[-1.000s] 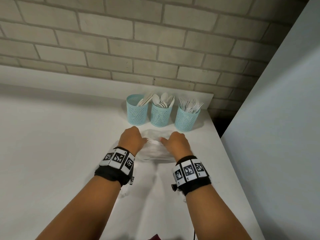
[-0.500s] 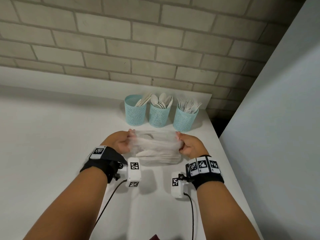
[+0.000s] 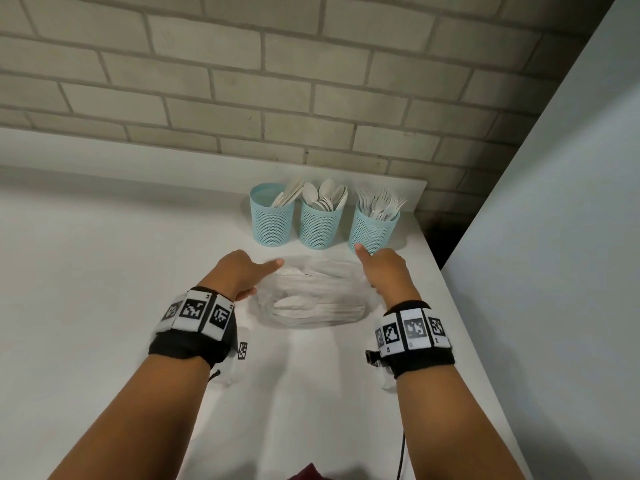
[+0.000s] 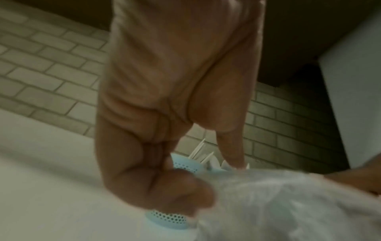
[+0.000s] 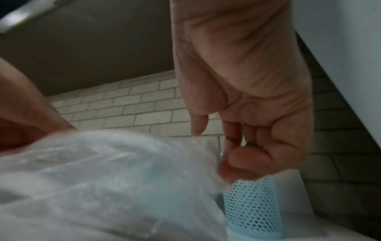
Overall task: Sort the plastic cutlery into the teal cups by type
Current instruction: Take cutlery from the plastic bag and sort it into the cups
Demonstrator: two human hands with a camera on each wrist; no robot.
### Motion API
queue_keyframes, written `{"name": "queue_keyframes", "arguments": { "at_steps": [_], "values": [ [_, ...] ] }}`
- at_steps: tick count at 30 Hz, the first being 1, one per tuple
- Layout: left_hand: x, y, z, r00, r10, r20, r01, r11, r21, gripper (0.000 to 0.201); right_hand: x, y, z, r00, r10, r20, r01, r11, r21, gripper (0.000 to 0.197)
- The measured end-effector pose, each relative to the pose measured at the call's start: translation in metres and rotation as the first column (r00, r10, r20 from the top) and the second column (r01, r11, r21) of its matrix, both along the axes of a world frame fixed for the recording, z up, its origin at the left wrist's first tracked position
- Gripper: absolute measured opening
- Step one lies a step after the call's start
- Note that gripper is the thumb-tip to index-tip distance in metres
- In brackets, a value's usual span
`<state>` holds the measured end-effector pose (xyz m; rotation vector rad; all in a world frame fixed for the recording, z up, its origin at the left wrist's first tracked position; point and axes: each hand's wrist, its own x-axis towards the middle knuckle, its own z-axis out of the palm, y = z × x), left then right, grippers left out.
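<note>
Fingers of the left hand (image 3: 242,271) curl around one end of a clear plastic bag (image 3: 313,299), with the index finger stretched toward the middle; the left wrist view shows the lower fingers (image 4: 177,192) bunched on the film. Fingers of the right hand (image 3: 384,268) pinch the opposite end, the thumb raised, and the right wrist view shows fingertips (image 5: 237,164) closed on a crumpled edge. Between the two hands the bag lies on the white surface (image 3: 104,306), just in front of the cups, and holds a flat stack of white plastic cutlery whose type cannot be told through the film. Such film is likely thin, slippery and easily torn, while the contents are light and stiff, so a hold at the bunched ends or at the opening seems safest; pulling too hard could scatter the pieces. Three teal mesh cups stand in a row near the brick wall (image 3: 311,81): the left cup (image 3: 272,220) appears to hold knives, the middle cup (image 3: 320,225) spoons, and the right cup (image 3: 372,230) forks. Sorting of earlier pieces looks done, with the bagged batch not yet emptied.
</note>
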<state>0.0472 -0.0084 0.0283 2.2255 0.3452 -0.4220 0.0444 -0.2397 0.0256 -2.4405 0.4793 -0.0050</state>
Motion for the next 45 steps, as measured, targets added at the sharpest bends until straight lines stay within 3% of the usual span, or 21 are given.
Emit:
{"name": "queue_keyframes", "arguments": {
  "at_steps": [3, 6, 8, 10, 12, 15, 18, 20, 21, 23, 29, 31, 33, 34, 35, 37, 39, 40, 43, 45],
  "values": [
    [-0.008, -0.011, 0.006, 0.99, -0.139, -0.041, 0.143, 0.982, 0.122, 0.045, -0.007, 0.015, 0.0, 0.992, 0.072, -0.103, -0.077, 0.996, -0.049, 0.045],
    [-0.009, -0.016, 0.007, 0.988, -0.13, -0.08, 0.135, 0.989, 0.053, 0.031, -0.006, 0.022, -0.007, 0.982, 0.098, -0.164, -0.104, 0.994, -0.028, 0.029],
    [-0.007, -0.013, 0.006, 0.995, -0.064, -0.073, 0.061, 0.997, -0.037, 0.026, -0.003, 0.016, -0.013, 0.989, 0.053, -0.14, -0.049, 0.998, 0.038, 0.022],
    [-0.007, -0.008, 0.006, 0.998, 0.025, -0.054, -0.037, 0.967, -0.251, 0.02, -0.004, 0.008, -0.015, 0.997, -0.008, -0.078, 0.029, 0.96, 0.277, 0.013],
    [-0.008, -0.001, 0.002, 0.987, 0.142, -0.076, -0.161, 0.84, -0.519, 0.006, -0.011, 0.001, -0.01, 0.993, -0.101, -0.062, 0.118, 0.791, 0.6, 0.014],
    [-0.007, 0.006, -0.008, 0.933, 0.273, -0.234, -0.347, 0.516, -0.783, 0.008, -0.019, -0.009, -0.011, 0.972, -0.177, -0.156, 0.223, 0.467, 0.856, 0.028],
    [-0.008, 0.006, -0.014, 0.865, 0.336, -0.373, -0.464, 0.251, -0.85, 0.021, -0.022, -0.013, -0.019, 0.932, -0.188, -0.309, 0.332, 0.105, 0.938, 0.023],
    [-0.013, 0.003, -0.017, 0.818, 0.31, -0.484, -0.517, 0.027, -0.856, 0.023, -0.026, -0.011, -0.023, 0.905, -0.195, -0.379, 0.365, -0.107, 0.925, 0.016],
    [-0.016, 0.001, -0.019, 0.797, 0.284, -0.533, -0.537, -0.069, -0.841, 0.021, -0.027, -0.01, -0.024, 0.895, -0.201, -0.398, 0.368, -0.172, 0.914, 0.016],
    [-0.016, -0.003, -0.025, 0.766, 0.267, -0.585, -0.585, -0.089, -0.806, 0.023, -0.025, -0.008, -0.027, 0.87, -0.24, -0.431, 0.384, -0.219, 0.897, 0.015],
    [-0.008, -0.008, -0.038, 0.801, 0.262, -0.537, -0.588, 0.182, -0.788, 0.031, -0.016, -0.002, -0.04, 0.83, -0.292, -0.475, 0.45, -0.151, 0.88, 0.023],
    [-0.006, -0.004, -0.038, 0.832, 0.278, -0.48, -0.551, 0.32, -0.77, 0.03, -0.013, -0.002, -0.044, 0.848, -0.328, -0.417, 0.434, -0.024, 0.901, 0.027],
    [-0.005, -0.001, -0.032, 0.886, 0.286, -0.366, -0.463, 0.484, -0.743, 0.026, -0.006, -0.004, -0.045, 0.877, -0.404, -0.26, 0.372, 0.227, 0.9, 0.021],
    [-0.003, -0.001, -0.03, 0.923, 0.286, -0.257, -0.382, 0.6, -0.703, 0.025, -0.003, -0.006, -0.044, 0.892, -0.43, -0.14, 0.322, 0.387, 0.864, 0.019],
    [-0.003, -0.002, -0.028, 0.957, 0.263, -0.124, -0.281, 0.724, -0.63, 0.025, -0.002, -0.007, -0.04, 0.915, -0.404, -0.012, 0.254, 0.551, 0.795, 0.017],
    [-0.002, -0.006, -0.028, 0.979, 0.162, 0.126, -0.092, 0.894, -0.439, 0.036, -0.001, -0.006, -0.032, 0.971, -0.174, 0.162, 0.047, 0.809, 0.586, 0.027],
    [0.001, -0.01, -0.032, 0.961, 0.064, 0.269, 0.012, 0.962, -0.273, 0.042, 0.0, -0.002, -0.033, 0.986, 0.094, 0.141, -0.142, 0.913, 0.383, 0.042],
    [0.002, -0.012, -0.034, 0.95, 0.037, 0.309, 0.026, 0.98, -0.198, 0.04, 0.002, 0.0, -0.035, 0.982, 0.151, 0.11, -0.177, 0.94, 0.29, 0.045],
    [0.006, -0.015, -0.037, 0.921, 0.033, 0.389, 0.006, 0.995, -0.1, 0.02, 0.003, 0.005, -0.037, 0.98, 0.128, 0.155, -0.151, 0.978, 0.146, 0.027],
    [0.007, -0.017, -0.036, 0.917, 0.055, 0.396, 0.0, 0.991, -0.136, 0.032, 0.004, 0.005, -0.035, 0.981, 0.069, 0.183, -0.105, 0.975, 0.198, 0.012]
  ]
}}
